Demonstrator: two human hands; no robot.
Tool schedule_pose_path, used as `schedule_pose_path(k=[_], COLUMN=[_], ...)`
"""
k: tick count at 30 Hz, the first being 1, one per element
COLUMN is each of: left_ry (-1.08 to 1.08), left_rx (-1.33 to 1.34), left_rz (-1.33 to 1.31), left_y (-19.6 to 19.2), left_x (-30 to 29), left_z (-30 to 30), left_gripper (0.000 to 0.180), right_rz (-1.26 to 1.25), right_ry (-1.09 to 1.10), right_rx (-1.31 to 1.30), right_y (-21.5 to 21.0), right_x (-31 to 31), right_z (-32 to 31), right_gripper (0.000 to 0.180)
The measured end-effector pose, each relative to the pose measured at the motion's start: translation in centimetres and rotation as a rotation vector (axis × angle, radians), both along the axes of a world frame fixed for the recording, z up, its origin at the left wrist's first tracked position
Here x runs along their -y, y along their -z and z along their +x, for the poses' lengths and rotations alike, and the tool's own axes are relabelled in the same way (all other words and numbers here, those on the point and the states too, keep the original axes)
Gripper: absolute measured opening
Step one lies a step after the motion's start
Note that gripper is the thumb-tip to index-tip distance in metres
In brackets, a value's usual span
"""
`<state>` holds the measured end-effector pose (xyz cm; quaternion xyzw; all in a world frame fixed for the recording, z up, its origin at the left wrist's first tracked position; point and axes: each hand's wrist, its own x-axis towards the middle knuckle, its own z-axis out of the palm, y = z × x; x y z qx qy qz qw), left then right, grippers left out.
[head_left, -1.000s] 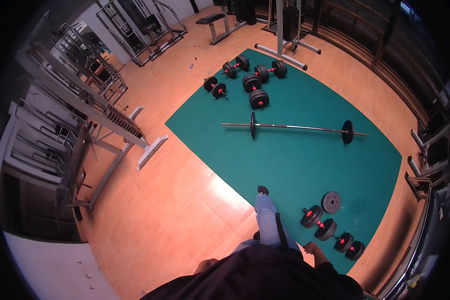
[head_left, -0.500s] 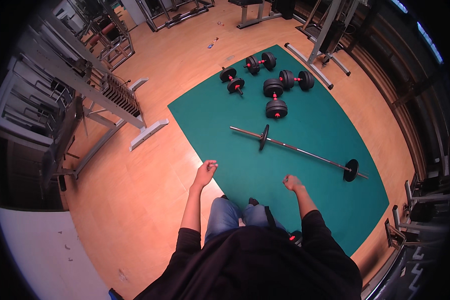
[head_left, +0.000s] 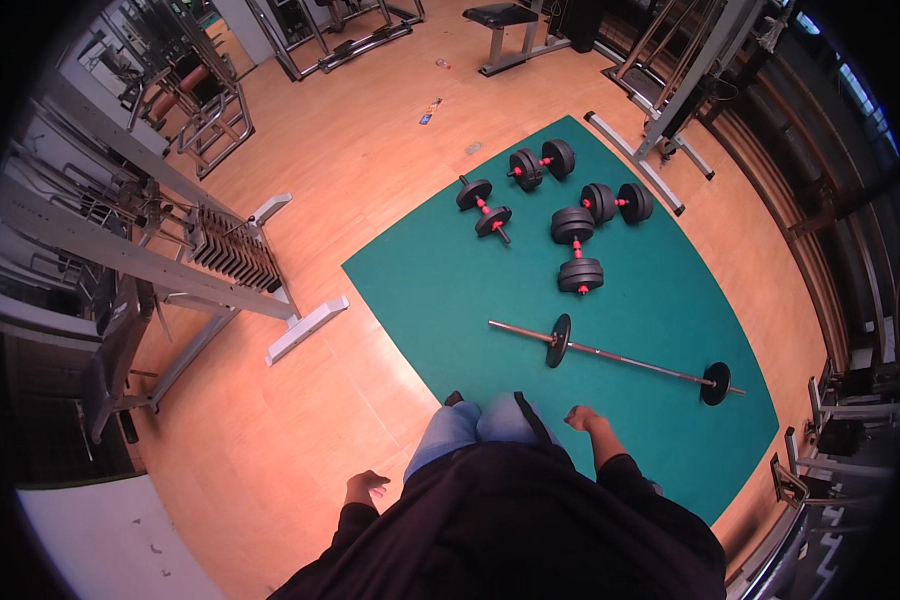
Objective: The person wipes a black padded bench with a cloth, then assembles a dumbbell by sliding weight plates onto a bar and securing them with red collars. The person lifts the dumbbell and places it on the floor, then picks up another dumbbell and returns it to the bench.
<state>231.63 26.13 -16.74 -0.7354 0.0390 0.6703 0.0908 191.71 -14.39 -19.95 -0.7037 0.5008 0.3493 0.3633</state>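
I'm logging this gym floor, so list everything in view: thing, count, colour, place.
mat: one, green, on the wood floor, centre right.
barbell: one, dark bar with two black plates, lying on the mat's near part.
dumbbells: four, black plates with red handles, at the mat's far end.
weight-stack machine: one, grey-white frame, left of the mat.
bench: one, dark pad, far top centre.
racks: several, grey metal, along the far left and top.
cable frame: one, grey, right of the dumbbells.
floor: orange-brown wood.
left hand: bare, empty, over the wood floor.
right hand: bare, empty, over the mat, nearest the barbell.
legs: blue jeans, at the mat's edge.
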Motion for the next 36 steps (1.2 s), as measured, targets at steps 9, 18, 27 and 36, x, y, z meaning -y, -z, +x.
schedule_pose_path(k=[9, 18, 27, 36], left_ry=[0.252, 0.488, 0.981, 1.397], left_rx=[0.366, 0.186, -0.067, -0.075], left_rz=[-0.646, -0.817, -0.706, -0.620], left_y=[5.4, -2.7, 2.1, 3.8], left_x=[29.8, 60.5, 73.6, 88.8], left_z=[21.3, 26.5, 32.7, 36.5], left_gripper=[0.035, 0.037, 0.037, 0.037], right_rz=[0.329, -0.130, -0.203, -0.059], right_ry=[0.497, 0.360, 0.374, 0.909], right_rx=[-0.209, 0.243, 0.477, 0.053], right_y=[2.6, -0.5, -6.8, 1.9], right_x=[3.0, 29.7, 41.6, 34.3], right_z=[3.0, 29.6, 48.4, 42.1], right_gripper=[0.037, 0.037, 0.031, 0.029])
